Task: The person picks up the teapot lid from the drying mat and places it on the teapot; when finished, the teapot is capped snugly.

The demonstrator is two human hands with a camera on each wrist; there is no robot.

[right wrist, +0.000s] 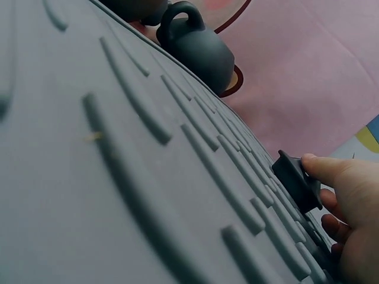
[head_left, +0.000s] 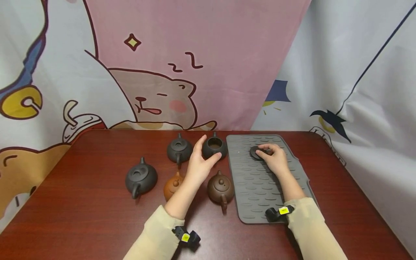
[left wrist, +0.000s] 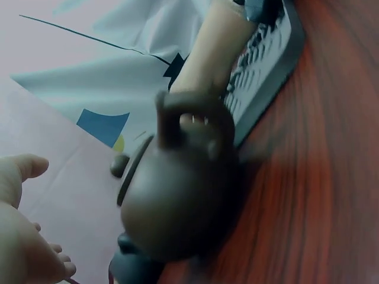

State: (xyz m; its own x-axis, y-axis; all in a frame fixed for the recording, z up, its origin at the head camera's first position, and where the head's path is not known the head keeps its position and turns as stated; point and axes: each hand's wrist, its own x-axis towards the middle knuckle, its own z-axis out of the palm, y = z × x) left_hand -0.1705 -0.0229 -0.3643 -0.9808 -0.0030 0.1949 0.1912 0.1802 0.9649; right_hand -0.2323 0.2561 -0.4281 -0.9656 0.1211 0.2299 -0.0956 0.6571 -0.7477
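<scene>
Left hand point(head_left: 199, 164) with fingers spread loosely about the lidless dark clay teapot point(head_left: 214, 146) on the red-brown wooden table point(head_left: 81, 206), touching its side; right hand point(head_left: 274, 157) pinching the dark round teapot lid point(head_left: 256, 152) against the grey ribbed silicone mat point(head_left: 260, 187).

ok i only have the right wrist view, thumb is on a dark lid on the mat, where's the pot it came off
Observer: The lidless teapot stands on the table just left of the mat.
Operator: is the other hand on it
Observer: The left hand is open around its near side, thumb tip at the body.
Operator: how many pots altogether
Observer: Five: two dark grey with lids, an orange one, a brown one, plus the lidless one. The right hand pinches the lid near the mat's far end.
</scene>
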